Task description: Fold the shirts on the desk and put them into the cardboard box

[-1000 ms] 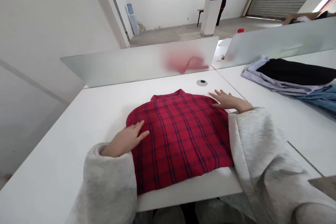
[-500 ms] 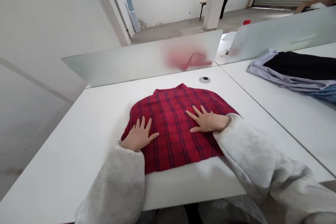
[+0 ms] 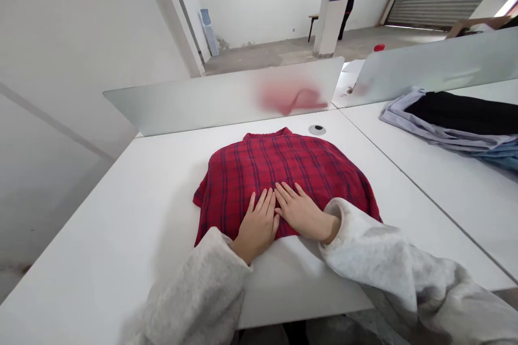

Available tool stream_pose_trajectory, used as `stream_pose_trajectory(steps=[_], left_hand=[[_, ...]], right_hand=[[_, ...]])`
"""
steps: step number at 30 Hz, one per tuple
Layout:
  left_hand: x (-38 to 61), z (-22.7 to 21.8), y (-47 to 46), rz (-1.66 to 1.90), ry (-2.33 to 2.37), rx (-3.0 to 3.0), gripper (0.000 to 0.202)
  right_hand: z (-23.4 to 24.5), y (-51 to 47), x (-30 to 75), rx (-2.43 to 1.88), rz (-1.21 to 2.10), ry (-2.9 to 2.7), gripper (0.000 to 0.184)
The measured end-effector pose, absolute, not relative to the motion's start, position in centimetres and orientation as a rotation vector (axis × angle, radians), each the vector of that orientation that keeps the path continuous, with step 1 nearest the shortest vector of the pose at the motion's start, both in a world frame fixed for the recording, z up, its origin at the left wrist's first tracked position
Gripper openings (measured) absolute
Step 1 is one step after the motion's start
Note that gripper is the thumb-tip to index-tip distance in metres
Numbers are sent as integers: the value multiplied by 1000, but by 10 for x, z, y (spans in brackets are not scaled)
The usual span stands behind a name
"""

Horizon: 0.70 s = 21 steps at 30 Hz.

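Note:
A red shirt (image 3: 279,159) with dark plaid lines lies folded on the white table (image 3: 121,237), its collar toward the far side. Flat on the lower middle of the shirt rests my left hand (image 3: 259,223), fingers stretched out. Right beside it my right hand (image 3: 301,211) also lies flat on the cloth, its fingertips meeting those of the left. Neither hand grips the fabric. The shirt's near edge is partly covered by both hands.
A frosted divider (image 3: 194,105) stands along the table's far edge, with a blurred red shape behind it. On the right lies a pile of folded clothes (image 3: 457,113). A round cable hole (image 3: 317,129) sits behind the shirt. A person (image 3: 347,11) stands far back beside a pillar.
Both hands have slid inward and toward me, from spread apart on the shirt to side by side near its lower edge. The shirt's side edges look more visible.

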<state>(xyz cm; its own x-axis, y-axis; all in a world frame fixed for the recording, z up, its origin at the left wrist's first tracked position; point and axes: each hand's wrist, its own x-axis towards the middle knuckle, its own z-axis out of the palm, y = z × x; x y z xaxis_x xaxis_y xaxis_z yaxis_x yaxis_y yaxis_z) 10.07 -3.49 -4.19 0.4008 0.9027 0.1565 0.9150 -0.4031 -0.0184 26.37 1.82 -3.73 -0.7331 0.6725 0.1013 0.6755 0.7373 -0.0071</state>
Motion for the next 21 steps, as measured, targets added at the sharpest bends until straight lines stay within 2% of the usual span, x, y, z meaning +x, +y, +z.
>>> stream_pose_trajectory(steps=[7,13,18,21], left_hand=[[83,-48,-23,-313,-1717,-2549,52],[39,-43,0,-221,-2132,-2296,64],[28,-46,5,-186,-2176,-2275,66],[29,-46,2,-213,-2150,-2225,61]], right_hand=[[-58,52,299,-982,122,-2834,56],[-71,89,384,-1276,-22,-2758,61],[-80,104,454,-1383,14,-2750,46],[-81,101,480,-1634,108,-2544,48]])
